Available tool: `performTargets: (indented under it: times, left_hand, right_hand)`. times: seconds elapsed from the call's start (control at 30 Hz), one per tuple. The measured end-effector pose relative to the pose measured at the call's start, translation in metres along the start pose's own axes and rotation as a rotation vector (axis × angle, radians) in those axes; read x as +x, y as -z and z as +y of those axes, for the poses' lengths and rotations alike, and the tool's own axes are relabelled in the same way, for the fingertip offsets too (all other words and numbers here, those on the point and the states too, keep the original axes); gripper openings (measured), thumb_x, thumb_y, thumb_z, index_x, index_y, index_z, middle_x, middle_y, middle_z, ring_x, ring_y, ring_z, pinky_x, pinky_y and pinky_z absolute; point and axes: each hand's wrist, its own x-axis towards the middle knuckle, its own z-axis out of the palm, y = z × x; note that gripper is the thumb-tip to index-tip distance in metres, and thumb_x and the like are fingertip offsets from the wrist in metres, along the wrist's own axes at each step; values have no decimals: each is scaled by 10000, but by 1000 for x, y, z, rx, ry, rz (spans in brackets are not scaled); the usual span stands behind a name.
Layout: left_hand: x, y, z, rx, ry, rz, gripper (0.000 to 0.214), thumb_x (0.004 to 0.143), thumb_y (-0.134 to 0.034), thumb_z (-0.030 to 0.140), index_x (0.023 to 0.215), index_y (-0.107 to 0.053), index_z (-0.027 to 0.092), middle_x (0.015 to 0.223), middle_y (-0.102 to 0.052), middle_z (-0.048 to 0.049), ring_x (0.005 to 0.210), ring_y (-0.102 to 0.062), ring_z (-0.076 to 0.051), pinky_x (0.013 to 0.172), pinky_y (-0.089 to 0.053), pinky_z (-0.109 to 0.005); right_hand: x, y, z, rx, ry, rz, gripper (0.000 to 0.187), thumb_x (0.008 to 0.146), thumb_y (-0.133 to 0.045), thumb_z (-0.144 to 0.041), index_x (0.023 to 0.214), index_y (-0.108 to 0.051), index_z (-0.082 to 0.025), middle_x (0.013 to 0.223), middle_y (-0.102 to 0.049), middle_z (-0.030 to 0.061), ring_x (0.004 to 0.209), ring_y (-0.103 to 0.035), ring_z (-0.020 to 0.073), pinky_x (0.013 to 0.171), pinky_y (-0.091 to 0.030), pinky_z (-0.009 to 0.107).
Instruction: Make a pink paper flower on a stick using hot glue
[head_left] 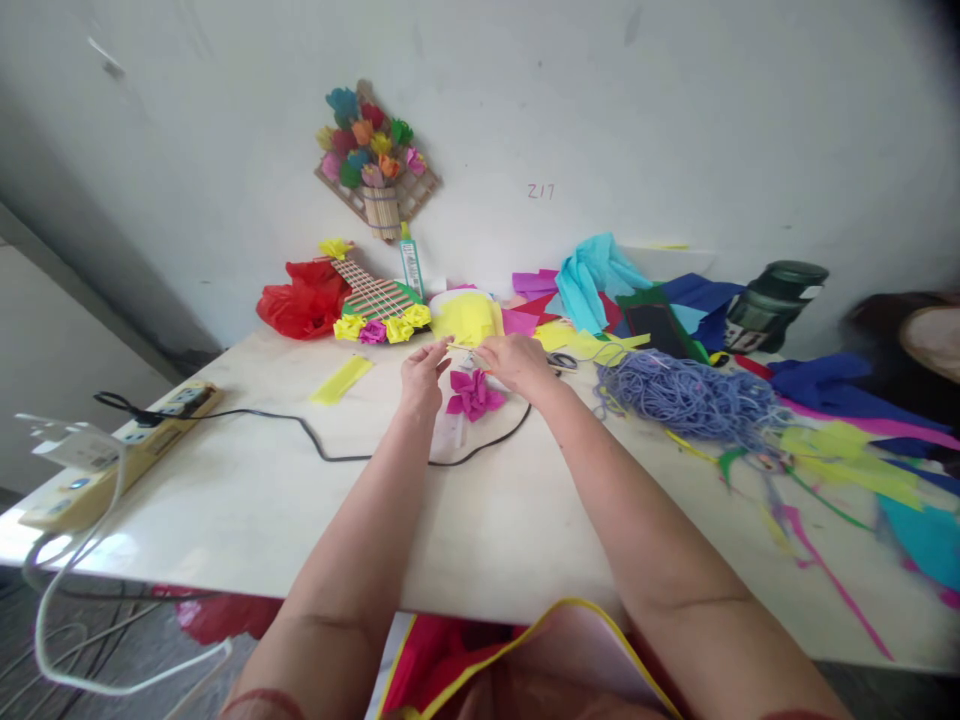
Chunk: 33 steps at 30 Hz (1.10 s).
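Work looks like careful finger work with a thin pale piece, stretched between both hands. The left hand pinches one end, and the right hand seems to pinch the other. A purple flower is just on the near side of it; I can't tell if it rests on the counter. The next move seems to need a steady, gentle pinch. Both arms reach far out, almost straight, with the fingertips close.
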Motion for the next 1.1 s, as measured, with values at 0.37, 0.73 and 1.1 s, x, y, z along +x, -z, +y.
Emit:
performTargets:
  times: [0.37,0.73,1.1]
  left_hand:
    - [-4,-2,3,-11,-19,-104,335,554,-855,435,674,-681,175,936,-758,-95,973,-665,-215,792,-482,-300]
    - [-3,-2,5,123,-75,-83,378,525,-854,491,622,-673,173,701,-698,-47,706,-629,-157,665,-467,-273]
    - [-5,-1,6,113,-36,-114,404,479,-858,511,605,-660,183,710,-683,-38,729,-612,-151,672,-461,-262]
  right_hand:
    - [7,-6,7,408,-29,23,250,884,-568,-283,797,-748,-133,704,-687,35,649,-536,127,613,-334,245]
    - [2,-2,5,229,-50,67,255,891,-552,-304,915,-764,-165,895,-754,90,803,-632,188,682,-381,283]
    - [-1,2,3,-22,31,94,308,935,-461,-290,1001,-739,-175,978,-756,109,889,-668,238,691,-390,314]
